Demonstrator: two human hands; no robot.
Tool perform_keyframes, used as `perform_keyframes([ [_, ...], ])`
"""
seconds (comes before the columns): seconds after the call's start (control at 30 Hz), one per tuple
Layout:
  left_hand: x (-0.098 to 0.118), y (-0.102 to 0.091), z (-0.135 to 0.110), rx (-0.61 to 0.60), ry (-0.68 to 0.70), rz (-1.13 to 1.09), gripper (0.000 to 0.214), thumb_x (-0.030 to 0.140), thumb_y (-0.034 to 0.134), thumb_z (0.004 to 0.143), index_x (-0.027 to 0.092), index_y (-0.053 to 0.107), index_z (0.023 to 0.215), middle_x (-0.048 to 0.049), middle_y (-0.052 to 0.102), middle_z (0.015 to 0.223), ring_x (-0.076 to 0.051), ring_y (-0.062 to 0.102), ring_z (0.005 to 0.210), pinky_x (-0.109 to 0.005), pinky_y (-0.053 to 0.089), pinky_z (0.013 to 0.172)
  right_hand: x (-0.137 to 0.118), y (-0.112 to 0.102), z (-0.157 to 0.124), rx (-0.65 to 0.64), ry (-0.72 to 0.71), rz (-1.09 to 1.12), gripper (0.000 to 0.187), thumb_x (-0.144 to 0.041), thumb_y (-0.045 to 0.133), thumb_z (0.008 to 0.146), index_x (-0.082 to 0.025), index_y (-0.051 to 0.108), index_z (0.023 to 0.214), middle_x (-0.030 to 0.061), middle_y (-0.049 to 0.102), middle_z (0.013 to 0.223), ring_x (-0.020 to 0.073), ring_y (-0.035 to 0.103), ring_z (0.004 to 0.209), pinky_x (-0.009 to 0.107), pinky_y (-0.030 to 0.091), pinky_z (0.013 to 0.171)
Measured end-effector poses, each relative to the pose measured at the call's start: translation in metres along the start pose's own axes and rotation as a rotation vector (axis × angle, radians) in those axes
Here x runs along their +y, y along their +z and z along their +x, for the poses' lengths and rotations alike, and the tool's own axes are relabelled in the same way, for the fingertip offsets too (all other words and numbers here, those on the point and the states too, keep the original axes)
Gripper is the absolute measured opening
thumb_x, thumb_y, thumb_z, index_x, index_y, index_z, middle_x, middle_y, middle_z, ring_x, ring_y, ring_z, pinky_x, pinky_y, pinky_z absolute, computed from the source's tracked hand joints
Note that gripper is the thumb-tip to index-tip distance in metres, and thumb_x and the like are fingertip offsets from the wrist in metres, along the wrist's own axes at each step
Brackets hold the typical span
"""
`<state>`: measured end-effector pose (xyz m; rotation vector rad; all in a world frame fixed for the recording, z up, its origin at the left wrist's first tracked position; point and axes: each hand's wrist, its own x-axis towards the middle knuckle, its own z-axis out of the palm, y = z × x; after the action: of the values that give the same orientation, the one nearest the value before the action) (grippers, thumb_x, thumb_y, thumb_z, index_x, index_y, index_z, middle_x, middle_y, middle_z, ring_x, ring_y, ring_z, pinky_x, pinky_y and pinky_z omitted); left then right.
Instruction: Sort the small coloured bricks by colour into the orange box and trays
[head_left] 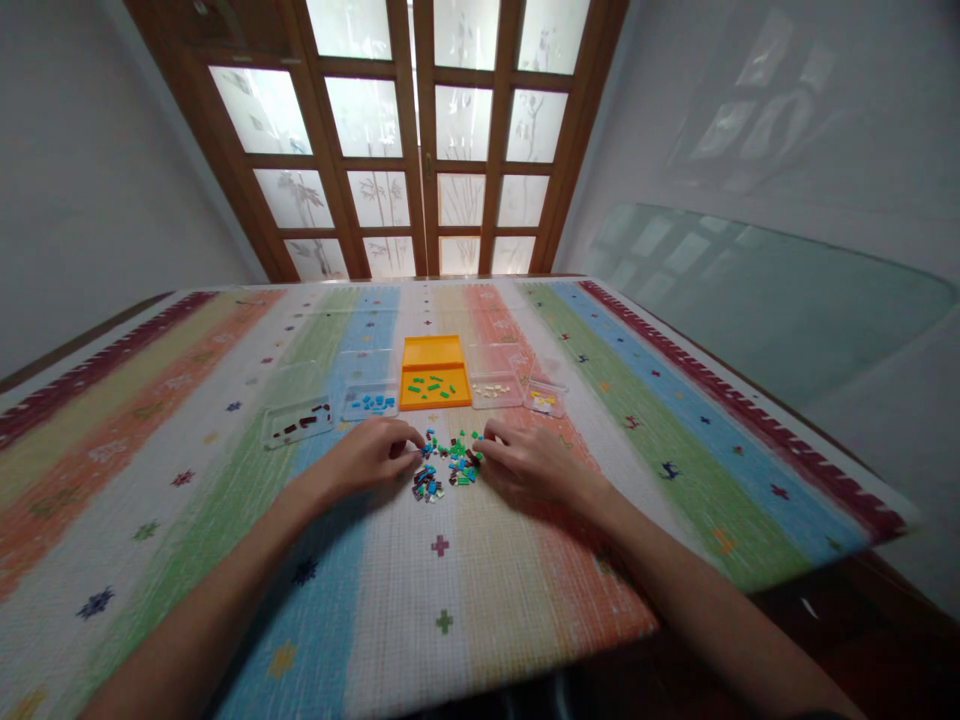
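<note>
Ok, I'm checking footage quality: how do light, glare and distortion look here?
Head view: backlit by bright door panes; pale glare on the right wall; soft shadows beneath the left hand and right hand; wide-angle stretching toward the edges; coloured pieces too tiny to judge focus.

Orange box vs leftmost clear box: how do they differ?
- Colour: the orange box is solid orange; the leftmost clear box is see-through.
- Contents: the orange box holds green pieces; the leftmost clear box holds brown pieces.
- Pose: the orange box sits nearly square to the view; the leftmost clear box is turned at an angle.

Shared: both lie open on the tablecloth.
</note>
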<state>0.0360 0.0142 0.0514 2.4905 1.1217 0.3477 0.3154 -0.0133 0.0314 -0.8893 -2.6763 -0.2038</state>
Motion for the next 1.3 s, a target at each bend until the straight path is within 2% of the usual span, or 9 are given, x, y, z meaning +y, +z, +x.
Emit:
perform_keyframes([
  [0.23,-0.002,0.009,-0.001,0.003,-0.020,-0.010,0.020,0.028,0.057,0.087,0.018,0.073,0.095,-0.0005,0.064,0.064,-0.014,0.053,0.059,-0.027,0.040,0.064,0.000,0.000,0.000,-0.005,0.005,0.004,0.021,-0.016,0.046,0.094,-0.016,0.066,0.101,0.0071,0.063,0.094,0.0112,0.042,0.063,0.028,0.024,0.056],
  [0.47,-0.005,0.017,-0.001,0.012,-0.037,-0.014,0.027,0.033,0.054,0.092,0.017,0.070,0.108,-0.0012,0.065,0.068,-0.015,0.055,0.060,-0.028,0.040,0.064,0.003,0.008,-0.001,0.030,0.001,-0.016,0.020,-0.016,0.046,0.094,-0.016,0.066,0.098,0.0065,0.062,0.092,0.0109,0.040,0.061,0.029,0.022,0.055],
  [0.63,-0.002,0.020,0.000,0.039,-0.055,-0.002,0.024,0.032,0.053,0.092,0.018,0.070,0.101,-0.0039,0.069,0.076,-0.017,0.058,0.066,-0.029,0.042,0.067,0.002,0.008,-0.001,0.034,-0.004,-0.019,0.019,-0.016,0.047,0.094,-0.016,0.066,0.098,0.0060,0.062,0.091,0.0104,0.040,0.061,0.029,0.022,0.055],
  [0.93,-0.004,0.019,-0.002,0.030,-0.065,-0.064,0.017,0.032,0.058,0.090,0.019,0.068,0.090,0.0009,0.060,0.063,-0.015,0.051,0.059,-0.028,0.038,0.062,0.003,0.009,-0.001,0.011,0.009,-0.018,0.021,-0.017,0.046,0.095,-0.016,0.066,0.100,0.0060,0.062,0.090,0.0108,0.041,0.061,0.029,0.022,0.055],
  [1.1,-0.004,0.017,-0.003,0.018,-0.079,-0.132,0.017,0.033,0.061,0.088,0.018,0.068,0.083,0.0003,0.059,0.064,-0.014,0.049,0.058,-0.028,0.037,0.061,0.003,0.007,-0.001,-0.006,-0.001,-0.004,0.021,-0.015,0.046,0.093,-0.017,0.066,0.100,0.0060,0.062,0.090,0.0108,0.041,0.062,0.029,0.022,0.055],
  [1.3,0.000,0.009,-0.005,0.015,-0.078,-0.184,0.018,0.034,0.062,0.087,0.019,0.071,0.084,-0.0002,0.062,0.066,-0.014,0.052,0.060,-0.027,0.038,0.060,0.002,0.008,-0.002,0.000,0.027,-0.005,0.021,-0.018,0.046,0.095,-0.016,0.066,0.098,0.0062,0.062,0.089,0.0107,0.040,0.061,0.029,0.021,0.055],
])
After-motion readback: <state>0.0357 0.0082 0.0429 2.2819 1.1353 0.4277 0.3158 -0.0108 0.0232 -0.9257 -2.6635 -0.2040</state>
